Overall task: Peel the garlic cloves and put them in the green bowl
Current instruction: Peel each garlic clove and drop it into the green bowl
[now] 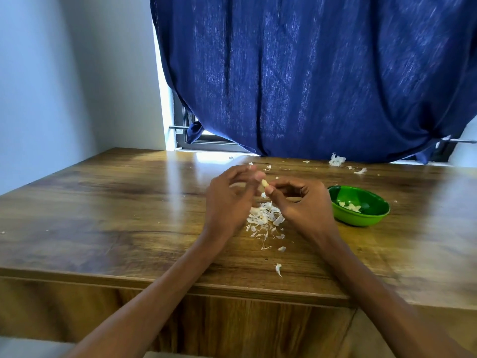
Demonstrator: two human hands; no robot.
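Head view: I see the garlic clove (pixel 264 182) pinched between fingertips of my left hand (pixel 230 202) and right hand (pixel 304 202), above the peel pile (pixel 264 218), green bowl (pixel 361 215) just right.

There is one view only, from the camera on my head, so no second view shares the scene. It looks forward and down over the brown wood-grain desk (pixel 108 208), whose near edge crosses the lower part of the picture. My two forearms run in from the bottom corners and meet near the middle — my left hand (pixel 229 202) and right hand (pixel 304 205) sit close to the lens, large in frame. The wide lens bends straight lines: the dark blue cloth curtain (pixel 309 73) bulges across the top, straight ahead, beyond the far desk edge, and a pale wall (pixel 51 86) fills the left.
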